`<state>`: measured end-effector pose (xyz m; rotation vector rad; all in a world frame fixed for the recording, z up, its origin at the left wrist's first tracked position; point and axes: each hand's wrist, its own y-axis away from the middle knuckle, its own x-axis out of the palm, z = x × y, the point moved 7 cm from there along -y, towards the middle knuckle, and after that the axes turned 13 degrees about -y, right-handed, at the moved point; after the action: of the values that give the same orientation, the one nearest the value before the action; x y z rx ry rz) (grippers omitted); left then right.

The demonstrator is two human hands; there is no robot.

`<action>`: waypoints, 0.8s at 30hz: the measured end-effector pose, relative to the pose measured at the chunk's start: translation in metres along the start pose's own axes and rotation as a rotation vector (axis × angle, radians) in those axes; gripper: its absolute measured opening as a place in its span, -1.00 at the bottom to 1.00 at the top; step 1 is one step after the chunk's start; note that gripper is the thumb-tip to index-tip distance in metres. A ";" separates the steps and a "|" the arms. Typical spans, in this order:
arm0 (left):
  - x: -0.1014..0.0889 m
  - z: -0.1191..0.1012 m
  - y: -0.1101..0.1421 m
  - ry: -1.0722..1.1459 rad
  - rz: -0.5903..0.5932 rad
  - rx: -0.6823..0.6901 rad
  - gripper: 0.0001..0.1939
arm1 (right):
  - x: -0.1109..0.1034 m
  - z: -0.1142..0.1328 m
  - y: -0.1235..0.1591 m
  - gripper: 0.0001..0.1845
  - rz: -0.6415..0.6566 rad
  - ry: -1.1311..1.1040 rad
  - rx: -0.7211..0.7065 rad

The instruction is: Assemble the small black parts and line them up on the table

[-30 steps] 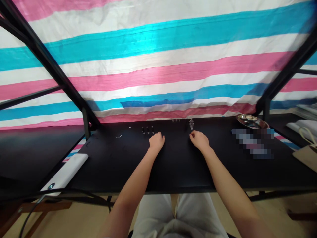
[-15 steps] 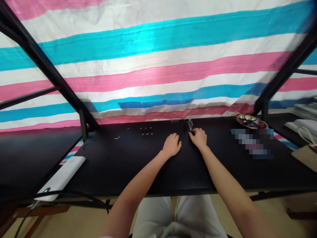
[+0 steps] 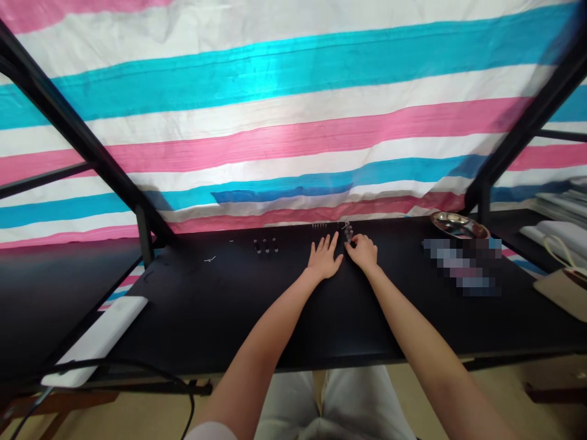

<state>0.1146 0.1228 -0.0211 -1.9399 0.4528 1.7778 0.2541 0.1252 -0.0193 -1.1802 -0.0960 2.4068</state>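
Observation:
My left hand lies flat on the black table with its fingers spread and holds nothing. Its fingertips reach toward a small dark item with a pale ring-like top beside a cluster of small greyish, bead-like pieces. Close to the near end of that cluster is my right hand, its fingers curled and the thumb and forefinger brought together. Whatever sits between those fingertips is too small to make out. Behind my left hand stands a row of several tiny light pieces.
Three small dark cylinders with pale ends stand left of my hands. Farther left lies a thin white strip. A shiny metal dish is at the back right, behind a blurred patch. A white power bank-like box lies left, with cables.
My left hand has moved forward and right, and its fingers have spread. My right hand stays by the bead-like cluster with its fingers curled. The view has shifted slightly.

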 end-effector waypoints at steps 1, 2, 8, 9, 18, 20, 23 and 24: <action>0.000 -0.001 -0.002 0.001 -0.003 -0.001 -0.29 | 0.000 0.000 -0.001 -0.73 -0.003 0.000 -0.004; -0.001 -0.001 -0.003 0.002 -0.005 -0.002 -0.30 | 0.000 0.000 -0.001 -0.73 -0.006 0.001 -0.008; -0.002 -0.003 -0.011 0.007 -0.011 -0.003 -0.32 | 0.002 -0.002 -0.003 -0.73 -0.014 0.014 -0.033; -0.002 -0.004 -0.011 0.008 -0.013 -0.002 -0.32 | 0.002 -0.002 -0.003 -0.73 -0.016 0.016 -0.037; -0.015 -0.010 -0.009 -0.066 -0.155 -0.006 -0.42 | -0.002 -0.001 -0.005 -0.80 -0.015 -0.023 -0.056; -0.020 -0.011 -0.009 -0.077 -0.184 -0.014 -0.50 | -0.001 -0.002 -0.006 -0.80 -0.018 -0.028 -0.058; -0.023 -0.008 -0.008 -0.095 -0.166 -0.063 -0.67 | 0.000 -0.005 -0.008 -0.80 -0.019 -0.032 -0.058; -0.024 -0.007 -0.007 -0.097 -0.160 -0.080 -0.71 | 0.000 -0.005 -0.009 -0.80 -0.019 -0.034 -0.059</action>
<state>0.1217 0.1236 0.0035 -1.8759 0.1901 1.8014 0.2611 0.1323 -0.0208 -1.1588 -0.1891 2.4234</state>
